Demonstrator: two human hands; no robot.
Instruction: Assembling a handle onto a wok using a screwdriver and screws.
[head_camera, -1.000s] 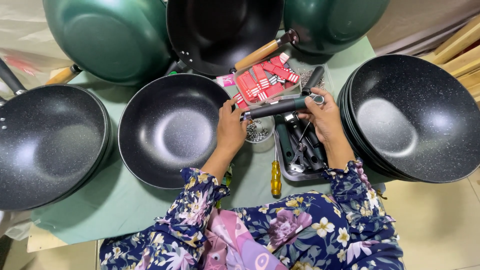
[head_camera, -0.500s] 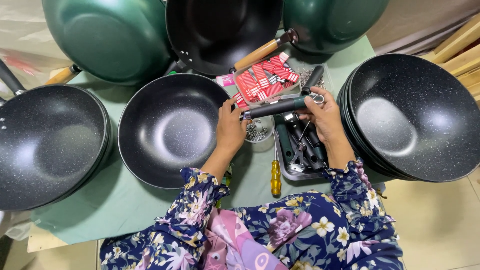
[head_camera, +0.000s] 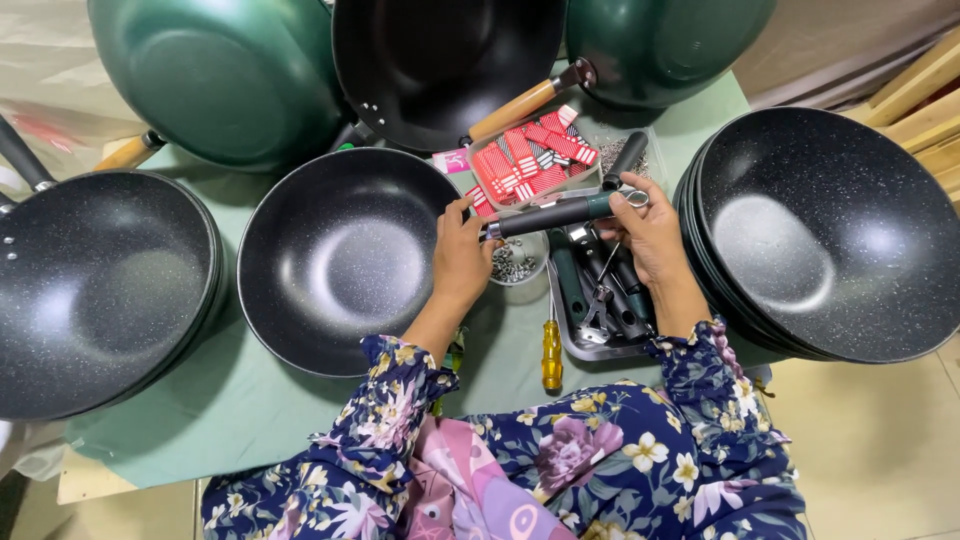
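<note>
L hand (head_camera: 462, 255) gripping wok (head_camera: 345, 260) rim, R hand (head_camera: 648, 228) holding black handle (head_camera: 555, 214)

Both hands (head_camera: 560, 245) hold a dark pan handle (head_camera: 555, 214) against the speckled black wok (head_camera: 340, 255).

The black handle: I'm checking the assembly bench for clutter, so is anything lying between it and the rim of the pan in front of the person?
Nothing visible does. The black handle is held by the left hand and right hand, its near end right at the pan rim. The small dish of screws sits just below it.
</note>
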